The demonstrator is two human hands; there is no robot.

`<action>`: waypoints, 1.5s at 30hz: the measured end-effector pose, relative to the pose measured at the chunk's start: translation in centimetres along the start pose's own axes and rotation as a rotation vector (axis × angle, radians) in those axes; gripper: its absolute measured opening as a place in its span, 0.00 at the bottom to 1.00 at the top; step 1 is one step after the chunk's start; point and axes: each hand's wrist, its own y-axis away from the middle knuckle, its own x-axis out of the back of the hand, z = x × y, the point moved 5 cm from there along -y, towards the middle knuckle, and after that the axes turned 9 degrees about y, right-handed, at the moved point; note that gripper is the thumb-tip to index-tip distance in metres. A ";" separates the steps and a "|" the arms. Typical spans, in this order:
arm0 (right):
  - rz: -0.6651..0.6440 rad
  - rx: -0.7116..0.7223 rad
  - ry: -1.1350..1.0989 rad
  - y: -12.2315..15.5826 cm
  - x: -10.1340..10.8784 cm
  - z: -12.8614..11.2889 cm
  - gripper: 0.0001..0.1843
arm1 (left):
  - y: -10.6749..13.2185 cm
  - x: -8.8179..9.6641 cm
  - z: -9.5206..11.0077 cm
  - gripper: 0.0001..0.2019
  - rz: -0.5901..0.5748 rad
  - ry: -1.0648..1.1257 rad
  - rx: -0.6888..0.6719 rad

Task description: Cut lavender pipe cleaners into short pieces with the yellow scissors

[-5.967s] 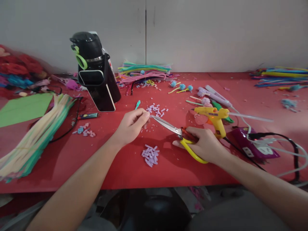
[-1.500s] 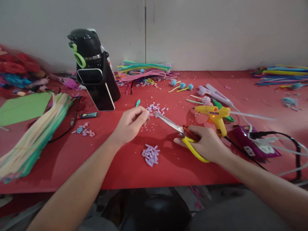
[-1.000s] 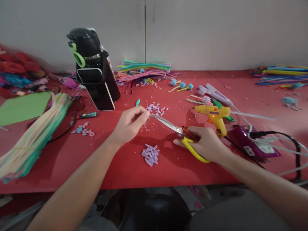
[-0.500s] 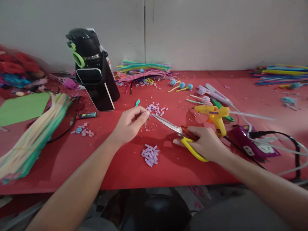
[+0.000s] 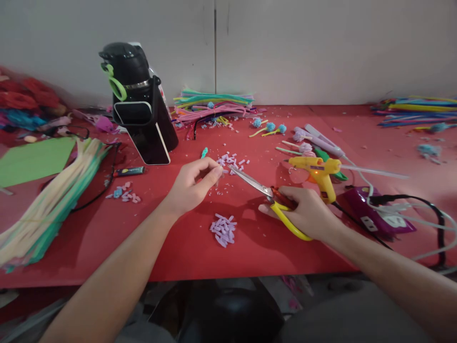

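Note:
My right hand (image 5: 303,212) grips a pair of scissors (image 5: 253,183) with yellow and red handles, its blades pointing up and left. Just left of the blade tips, my left hand (image 5: 194,186) pinches with thumb and forefinger; whatever is between them is too small to make out. Behind the fingertips lie scattered short lilac pieces (image 5: 233,161), some partly hidden by the hand. A heap of longer lilac pieces (image 5: 223,230) lies on the red table (image 5: 185,262) between my forearms.
A black bottle (image 5: 132,71) with a phone (image 5: 148,143) against it stands back left. Pipe cleaners (image 5: 50,205) lie at left, more bundled pipe cleaners (image 5: 214,100) at the back. A yellow glue gun (image 5: 319,174) and purple power strip (image 5: 374,212) with cables sit right.
The scissors have drawn back slightly to the right, away from my left fingertips. My left hand has stayed almost where it was.

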 end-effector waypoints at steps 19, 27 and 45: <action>-0.028 -0.002 0.007 -0.2 -0.5 0.5 0.35 | 0.0 0.0 -0.1 0.12 0.006 0.021 0.007; -0.007 -0.018 0.004 0.0 -0.1 0.2 0.34 | -0.1 0.0 0.1 0.11 0.018 0.034 -0.011; -0.036 -0.010 0.003 -0.1 -0.2 0.2 0.34 | -0.1 0.0 0.2 0.10 0.012 -0.009 -0.044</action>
